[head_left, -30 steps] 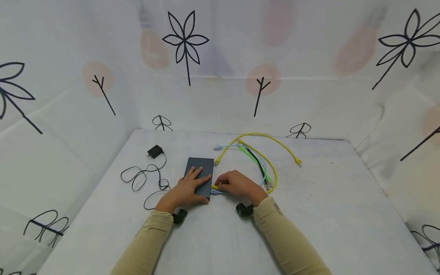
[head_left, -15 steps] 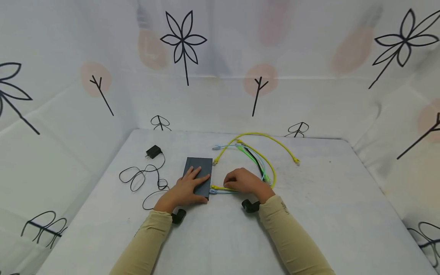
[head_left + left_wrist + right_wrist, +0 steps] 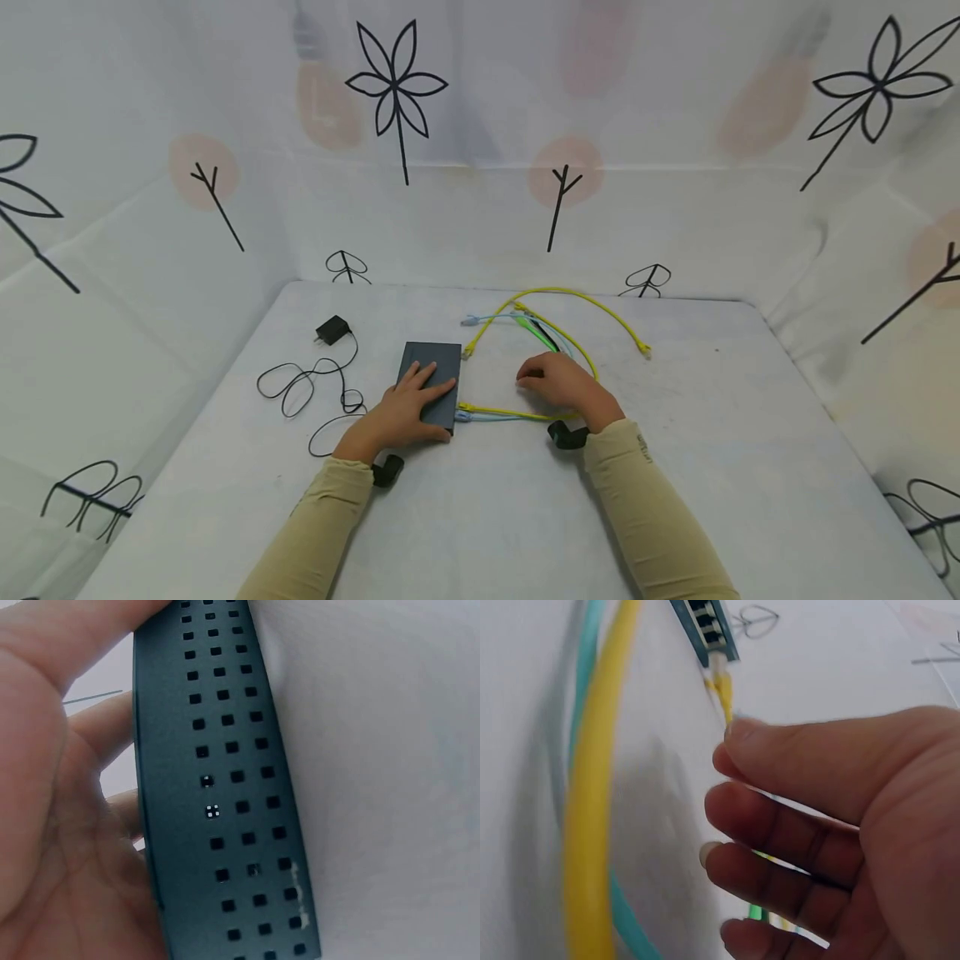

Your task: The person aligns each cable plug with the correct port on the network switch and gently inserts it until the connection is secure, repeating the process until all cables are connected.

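A dark grey network switch (image 3: 442,358) lies flat on the table, its perforated side (image 3: 229,780) filling the middle of the left wrist view. My left hand (image 3: 401,412) rests on it with fingers spread over the top and the thumb at the near edge. Into the switch's right side run a yellow network cable (image 3: 498,410) and a light blue cable (image 3: 491,418). Ports (image 3: 705,622) show beside the yellow plug in the right wrist view. My right hand (image 3: 562,383) hovers right of the switch, fingers loosely bent, thumb near the index fingertip, with nothing visible between them.
A black power adapter (image 3: 332,329) with a tangled cord (image 3: 300,385) lies to the left. Behind my right hand are a second yellow cable (image 3: 566,290), a green cable (image 3: 531,329) and a black cable (image 3: 549,335). Printed white cloth surrounds the table.
My right hand has let go of the yellow plug at the switch and moved right, away from it, along the cables. My left hand stays on the switch.
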{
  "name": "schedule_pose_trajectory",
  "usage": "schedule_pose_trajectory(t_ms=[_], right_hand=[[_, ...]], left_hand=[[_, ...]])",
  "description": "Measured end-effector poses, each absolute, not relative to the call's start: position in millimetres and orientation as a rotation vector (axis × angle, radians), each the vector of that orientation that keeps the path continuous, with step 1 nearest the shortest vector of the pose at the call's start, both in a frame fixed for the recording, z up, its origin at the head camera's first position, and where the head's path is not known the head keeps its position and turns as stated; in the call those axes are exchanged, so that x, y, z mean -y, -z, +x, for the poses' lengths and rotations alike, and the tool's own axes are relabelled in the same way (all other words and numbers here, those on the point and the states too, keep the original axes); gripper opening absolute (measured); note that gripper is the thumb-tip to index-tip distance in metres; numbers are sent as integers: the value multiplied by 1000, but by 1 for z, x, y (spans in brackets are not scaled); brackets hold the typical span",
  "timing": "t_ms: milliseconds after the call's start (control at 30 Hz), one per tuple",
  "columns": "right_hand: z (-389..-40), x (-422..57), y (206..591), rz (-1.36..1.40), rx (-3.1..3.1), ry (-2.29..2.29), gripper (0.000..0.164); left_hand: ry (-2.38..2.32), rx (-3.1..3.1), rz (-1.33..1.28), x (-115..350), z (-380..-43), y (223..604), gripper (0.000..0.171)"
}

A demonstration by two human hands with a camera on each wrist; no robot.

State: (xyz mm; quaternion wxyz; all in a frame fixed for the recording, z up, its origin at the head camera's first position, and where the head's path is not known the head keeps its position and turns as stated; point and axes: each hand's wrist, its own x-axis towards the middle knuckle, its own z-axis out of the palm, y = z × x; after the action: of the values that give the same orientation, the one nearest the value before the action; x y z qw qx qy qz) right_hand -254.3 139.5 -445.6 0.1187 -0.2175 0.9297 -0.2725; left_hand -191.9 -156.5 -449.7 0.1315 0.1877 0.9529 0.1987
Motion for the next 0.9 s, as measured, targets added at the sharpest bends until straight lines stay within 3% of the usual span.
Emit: schedule_pose_trajectory(t_ms=[533,900], right_hand=[[-260,-169,440,-419,-2804,773,22],[-262,-176,438,-313,-2888,664,19]], left_hand=[[-558,-2769,546,157,-193,452,86],[-560,-2773,548,157,-194,452,85]])
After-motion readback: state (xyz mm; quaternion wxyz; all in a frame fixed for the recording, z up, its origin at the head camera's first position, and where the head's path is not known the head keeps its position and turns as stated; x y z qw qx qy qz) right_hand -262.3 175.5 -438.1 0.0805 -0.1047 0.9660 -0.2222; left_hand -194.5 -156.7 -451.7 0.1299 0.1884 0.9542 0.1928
